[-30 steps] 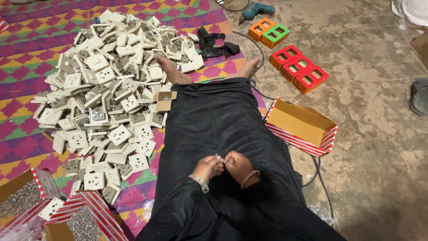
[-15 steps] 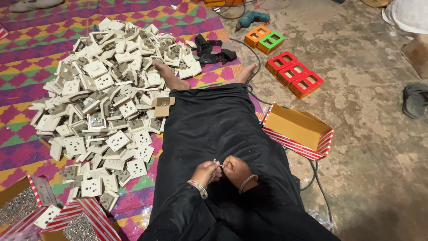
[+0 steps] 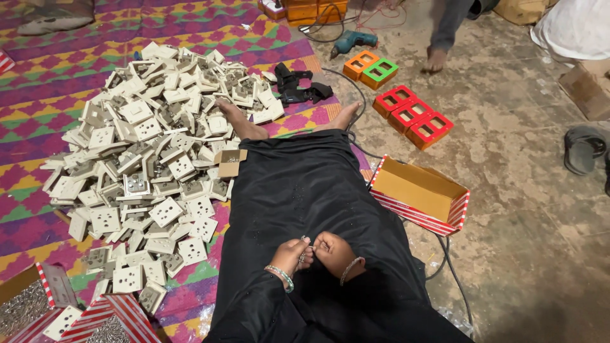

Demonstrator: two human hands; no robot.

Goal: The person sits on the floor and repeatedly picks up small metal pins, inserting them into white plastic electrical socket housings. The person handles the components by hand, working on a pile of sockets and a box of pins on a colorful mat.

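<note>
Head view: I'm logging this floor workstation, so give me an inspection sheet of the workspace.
Surface: patterned mat beside bare concrete floor.
Job's things: a small part, too small to identify, pinched between both hands over the black garment.
Clutter: heap of cream socket plates; open cardboard box; red frames; orange and green frames.
Grippers: left hand and right hand together on lap.
Cables: black cable; power drill.
Surroundings: another person's foot; sandal.
</note>
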